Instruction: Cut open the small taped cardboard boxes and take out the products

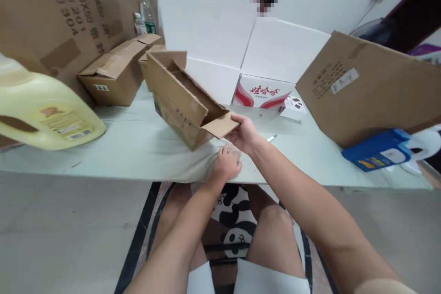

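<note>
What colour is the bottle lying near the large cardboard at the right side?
Blue, best seen in the head view.

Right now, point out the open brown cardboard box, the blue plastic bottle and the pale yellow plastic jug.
Open brown cardboard box [174,108]: head view, its printed long side.
Blue plastic bottle [367,149]: head view, side beside label.
Pale yellow plastic jug [62,95]: head view, side above its label.

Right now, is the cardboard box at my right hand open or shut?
Open. The cardboard box has a flap sticking outward at the right hand, and its dark inside shows between the walls.
</note>
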Demonstrator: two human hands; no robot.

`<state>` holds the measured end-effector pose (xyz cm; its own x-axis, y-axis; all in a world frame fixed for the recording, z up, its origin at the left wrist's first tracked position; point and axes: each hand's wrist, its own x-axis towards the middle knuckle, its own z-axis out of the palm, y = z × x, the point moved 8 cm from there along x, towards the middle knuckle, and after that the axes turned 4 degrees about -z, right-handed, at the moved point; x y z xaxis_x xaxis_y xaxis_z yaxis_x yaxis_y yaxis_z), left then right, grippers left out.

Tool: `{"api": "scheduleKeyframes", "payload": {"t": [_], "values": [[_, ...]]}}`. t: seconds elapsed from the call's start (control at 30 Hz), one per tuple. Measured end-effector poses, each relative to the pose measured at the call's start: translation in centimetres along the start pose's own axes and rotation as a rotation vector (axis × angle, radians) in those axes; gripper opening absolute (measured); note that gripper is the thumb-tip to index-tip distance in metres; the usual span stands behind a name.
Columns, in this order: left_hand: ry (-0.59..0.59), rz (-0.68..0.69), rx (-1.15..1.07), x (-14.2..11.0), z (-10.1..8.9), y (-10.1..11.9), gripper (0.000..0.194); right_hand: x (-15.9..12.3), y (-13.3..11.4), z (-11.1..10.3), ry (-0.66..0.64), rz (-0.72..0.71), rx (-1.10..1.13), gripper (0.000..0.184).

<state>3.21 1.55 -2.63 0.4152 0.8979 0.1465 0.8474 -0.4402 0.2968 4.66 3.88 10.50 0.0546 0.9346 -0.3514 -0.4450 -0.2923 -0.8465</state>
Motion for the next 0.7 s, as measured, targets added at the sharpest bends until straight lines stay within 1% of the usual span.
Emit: {"api": "scheduleKeyframes", "payload": {"t": [0.03,0.1,0.17,0.2,0.27,0.3,0.33,0.4,0.47,0.57,0.7], "values": [[-0.006,0.005,0.017,-0.1,-0.1,0.0,0.049,-1.2,-0.9,-2.3,0.041,-0.073,0.033,0.012],[-0.021,0.022,0.051,-0.2,-0.3,0.2,0.049,-4.6,-2.8,-8.3,0.158,-0.241,0.054,0.022],[-0.036,0.029,0.077,-0.1,-0.5,0.2,0.050,-8.8,-4.2,-15.5,0.357,-0.371,0.006,0.029],[-0.046,0.028,0.086,0.0,-0.5,0.1,0.050,-10.9,-4.8,-19.1,0.474,-0.418,-0.044,0.028],[-0.072,0.017,0.096,0.4,-0.4,0.1,0.051,-14.8,-5.7,-25.6,0.696,-0.461,-0.093,0.023],[-0.086,0.012,0.099,0.6,-0.2,0.1,0.051,-16.3,-6.1,-28.3,0.791,-0.462,-0.074,0.020],[-0.096,0.010,0.102,0.7,-0.2,0.1,0.051,-17.4,-6.6,-30.5,0.866,-0.461,-0.042,0.017],[-0.102,0.009,0.106,0.9,-0.1,0.2,0.050,-18.1,-7.7,-33.5,0.961,-0.457,0.039,0.013],[-0.101,0.006,0.107,1.0,-0.1,0.3,0.050,-17.4,-8.9,-35.3,1.009,-0.438,0.070,0.015],[-0.101,-0.004,0.112,1.0,-0.2,0.3,0.049,-14.6,-10.8,-36.8,1.037,-0.381,0.029,0.017],[-0.093,0.002,0.145,1.1,-0.4,0.5,0.048,-9.1,-13.7,-37.9,0.984,-0.326,-0.090,0.019]]}}
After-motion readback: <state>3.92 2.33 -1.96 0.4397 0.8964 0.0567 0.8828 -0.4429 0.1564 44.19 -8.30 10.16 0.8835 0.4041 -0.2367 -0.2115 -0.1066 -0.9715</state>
